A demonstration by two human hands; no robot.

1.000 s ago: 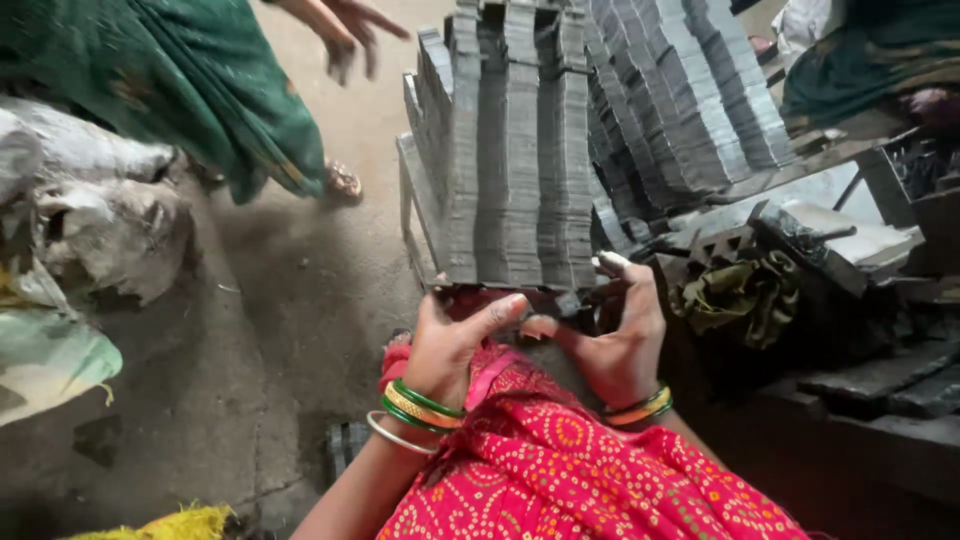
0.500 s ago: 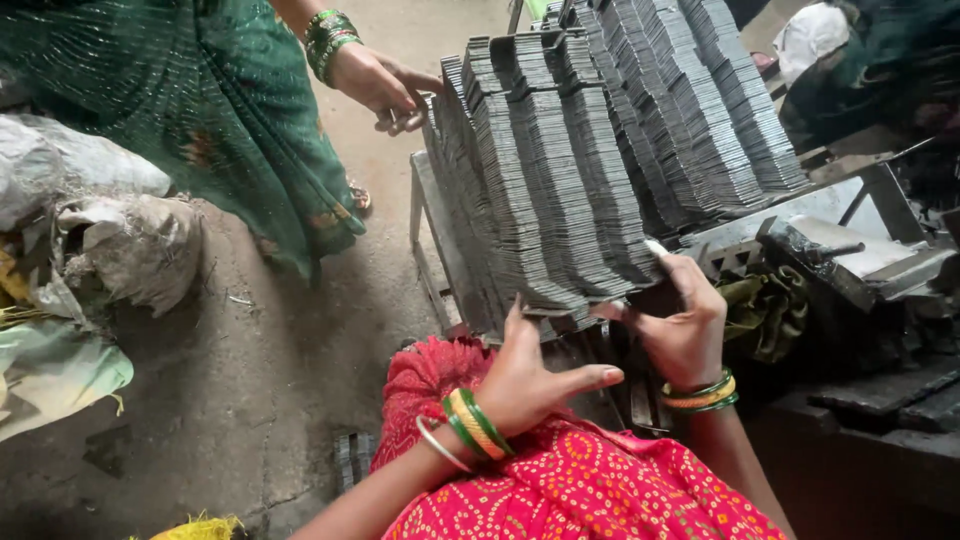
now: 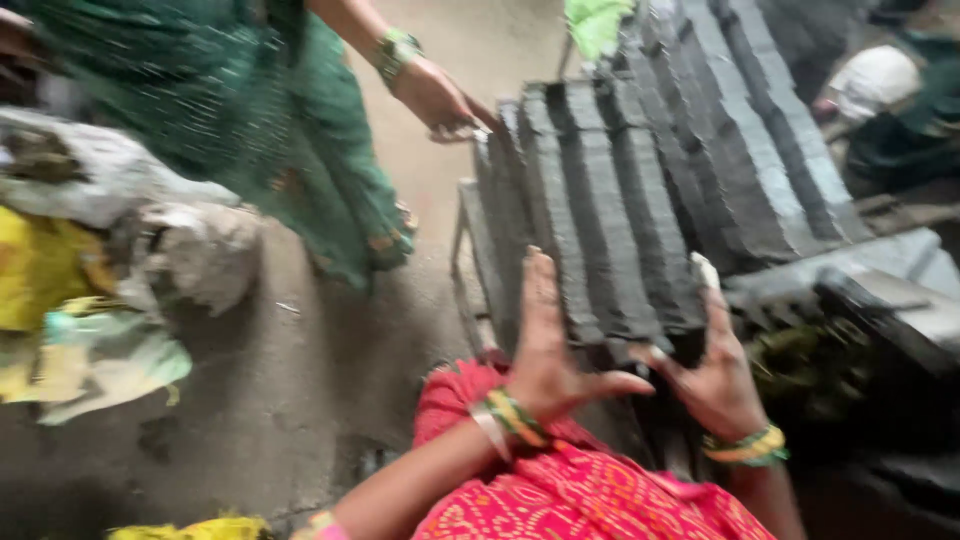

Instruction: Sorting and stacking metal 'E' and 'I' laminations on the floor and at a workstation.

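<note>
Grey stack (image 3: 600,230) now nearer, both hands (image 3: 545,345) (image 3: 715,365) flatter, spread against it.

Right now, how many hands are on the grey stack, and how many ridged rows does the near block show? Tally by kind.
The person's own hands on the grey stack: 2, the left hand and the right hand
Co-worker's hand at its far corner: 1
Ridged rows, near block: about 4, blurred
Total: 7
</note>
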